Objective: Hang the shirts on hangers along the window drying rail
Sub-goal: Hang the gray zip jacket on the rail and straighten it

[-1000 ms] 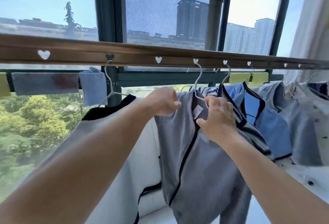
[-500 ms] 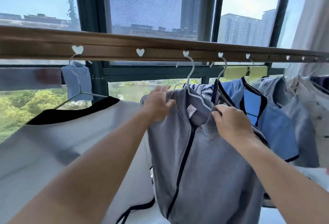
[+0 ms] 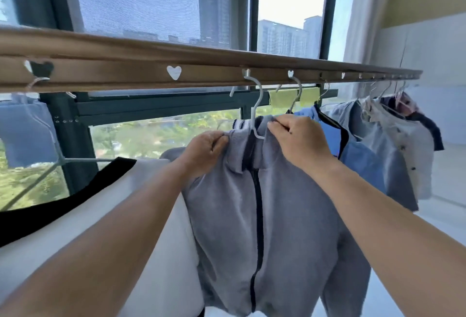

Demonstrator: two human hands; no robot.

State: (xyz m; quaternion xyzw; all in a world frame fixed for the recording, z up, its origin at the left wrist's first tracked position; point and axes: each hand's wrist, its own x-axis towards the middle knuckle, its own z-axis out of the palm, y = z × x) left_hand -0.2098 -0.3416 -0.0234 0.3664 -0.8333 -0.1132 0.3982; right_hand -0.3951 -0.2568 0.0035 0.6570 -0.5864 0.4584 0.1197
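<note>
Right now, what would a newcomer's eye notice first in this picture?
Centre stage, the left hand and the right hand each pinch the collar of a grey zip shirt on a white hanger. Above runs the wooden rail with heart-shaped holes; more shirts hang rightward.

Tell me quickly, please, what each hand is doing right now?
Left hand: pinches the collar of the grey jacket.
Right hand: grips the jacket's collar on the other side of the hanger.
</note>
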